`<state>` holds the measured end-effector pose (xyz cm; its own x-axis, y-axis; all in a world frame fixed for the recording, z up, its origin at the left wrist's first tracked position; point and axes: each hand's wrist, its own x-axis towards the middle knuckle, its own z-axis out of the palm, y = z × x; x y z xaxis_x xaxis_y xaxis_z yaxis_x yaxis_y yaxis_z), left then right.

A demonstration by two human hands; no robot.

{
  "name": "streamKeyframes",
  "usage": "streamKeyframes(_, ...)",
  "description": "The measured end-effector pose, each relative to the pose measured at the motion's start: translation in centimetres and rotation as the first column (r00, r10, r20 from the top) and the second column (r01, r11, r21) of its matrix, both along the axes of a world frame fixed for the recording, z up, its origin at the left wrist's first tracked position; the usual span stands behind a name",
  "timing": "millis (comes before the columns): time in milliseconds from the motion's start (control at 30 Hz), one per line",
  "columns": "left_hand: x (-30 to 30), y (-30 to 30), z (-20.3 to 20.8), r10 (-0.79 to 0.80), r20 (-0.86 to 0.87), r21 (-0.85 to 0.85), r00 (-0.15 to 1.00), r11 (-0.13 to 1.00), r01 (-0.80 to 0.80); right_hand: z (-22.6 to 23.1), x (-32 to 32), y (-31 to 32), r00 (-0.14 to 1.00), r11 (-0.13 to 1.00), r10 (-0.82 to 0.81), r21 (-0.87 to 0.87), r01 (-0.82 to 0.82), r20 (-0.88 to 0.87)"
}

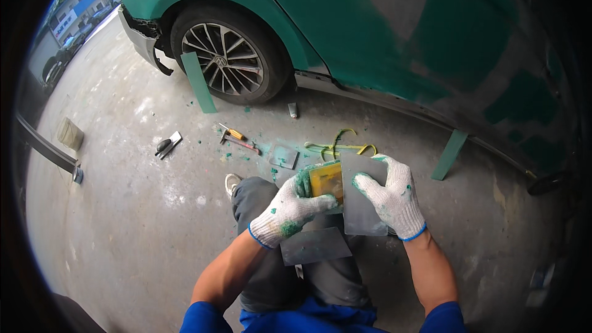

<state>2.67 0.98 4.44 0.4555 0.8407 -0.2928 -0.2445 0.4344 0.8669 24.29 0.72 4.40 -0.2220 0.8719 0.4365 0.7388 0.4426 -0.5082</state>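
Note:
My left hand (295, 200), in a white knit glove stained green, is closed around a yellow rectangular scraper (327, 185) with green smears about its edges. Close against its right side is a flat grey plastic sheet (364, 214), upright, gripped by my gloved right hand (394, 197) with the thumb across its face. Whether the scraper and the sheet touch I cannot tell. A second dark grey sheet (316, 246) rests over my lap below the hands. Green bits cling to both gloves.
Ahead stands a green and grey car (370, 31) with its wheel (222, 58). Green strips (198, 83) (450, 154) lean near it. On the concrete lie a hammer (239, 142), an orange-handled tool (232, 131), a square clear plate (283, 156), yellow-green straps (336, 146) and a black-handled scraper (168, 145). A bucket (70, 134) is left.

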Motion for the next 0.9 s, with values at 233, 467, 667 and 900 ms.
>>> streamKeyframes(233,0.2,0.4,-2.7,0.23,-0.042,0.095,0.972,0.97,-0.226,-0.3,-0.9,0.2,0.911,0.97,-0.105,-0.241,0.007,-0.398)
streamKeyframes(467,0.4,0.2,-2.6,0.153,-0.124,0.179,0.98,0.975,-0.129,-0.6,-1.7,-0.1,0.839,0.96,-0.191,-0.275,0.051,-0.51)
streamKeyframes(667,2.1,-0.9,-3.6,0.348,0.217,-0.063,0.912,0.938,-0.342,0.6,-3.8,0.0,0.312,0.903,-0.403,-0.429,-0.016,-0.86)
streamKeyframes(900,2.0,-1.0,-1.7,0.338,-0.158,0.329,0.928,0.904,-0.273,0.5,-1.8,-0.1,0.855,0.974,-0.154,-0.219,0.048,-0.495)
